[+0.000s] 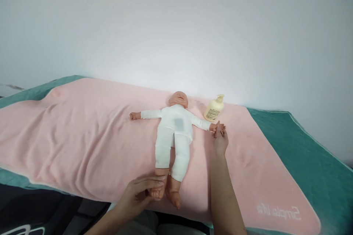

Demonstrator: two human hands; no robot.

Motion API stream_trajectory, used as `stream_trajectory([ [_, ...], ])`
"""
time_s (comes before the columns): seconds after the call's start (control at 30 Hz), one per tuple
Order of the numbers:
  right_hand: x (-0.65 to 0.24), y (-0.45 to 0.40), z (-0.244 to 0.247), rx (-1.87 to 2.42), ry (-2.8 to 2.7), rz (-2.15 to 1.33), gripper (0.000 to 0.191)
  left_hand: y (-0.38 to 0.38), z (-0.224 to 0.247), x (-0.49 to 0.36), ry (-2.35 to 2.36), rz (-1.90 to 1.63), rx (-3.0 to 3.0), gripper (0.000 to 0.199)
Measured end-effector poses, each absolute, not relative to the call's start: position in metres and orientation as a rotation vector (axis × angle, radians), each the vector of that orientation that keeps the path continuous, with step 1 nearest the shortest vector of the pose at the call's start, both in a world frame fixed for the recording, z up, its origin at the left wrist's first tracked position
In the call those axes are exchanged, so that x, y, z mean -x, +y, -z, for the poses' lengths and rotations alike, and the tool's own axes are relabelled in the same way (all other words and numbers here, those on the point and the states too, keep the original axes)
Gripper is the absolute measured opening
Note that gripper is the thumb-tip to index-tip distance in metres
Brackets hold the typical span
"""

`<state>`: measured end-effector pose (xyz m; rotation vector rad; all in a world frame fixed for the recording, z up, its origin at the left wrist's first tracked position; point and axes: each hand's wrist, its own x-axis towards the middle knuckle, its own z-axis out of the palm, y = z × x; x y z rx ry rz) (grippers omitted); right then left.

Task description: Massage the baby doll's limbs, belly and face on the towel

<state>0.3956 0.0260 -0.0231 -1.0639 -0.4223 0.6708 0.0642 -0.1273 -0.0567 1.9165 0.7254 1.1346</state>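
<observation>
A baby doll (176, 128) in white cloth lies on its back on a pink blanket (110, 147), head toward the wall and arms spread. My left hand (139, 192) curls around the doll's foot on the left, fingers over the ankle and thumb below. The doll's other foot rests beside it, untouched. At the right, my right hand (220, 139) pinches the doll's small hand at the end of its outstretched arm. Just beyond that hand stands a pale yellow pump bottle (214, 109) with printed text, upright.
A green cloth (300, 154) shows under the blanket at the right and left edges. Behind the blanket rises a white wall (176, 33). Folds wrinkle the blanket's left half. A dark object with white lines (24, 209) sits low at the left.
</observation>
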Motion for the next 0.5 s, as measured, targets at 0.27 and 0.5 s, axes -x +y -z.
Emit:
stream_trajectory([
  [0.27, -0.404, 0.029, 0.031, 1.056, -0.303, -0.735, 0.028, -0.125, 0.059, -0.063, 0.66, -1.03, -2.124, 0.036],
  [0.5, -0.393, 0.024, 0.024, 1.117, -0.435, -0.666, 0.047, -0.119, 0.043, -0.054, 0.599, -1.015, -2.21, 0.043],
])
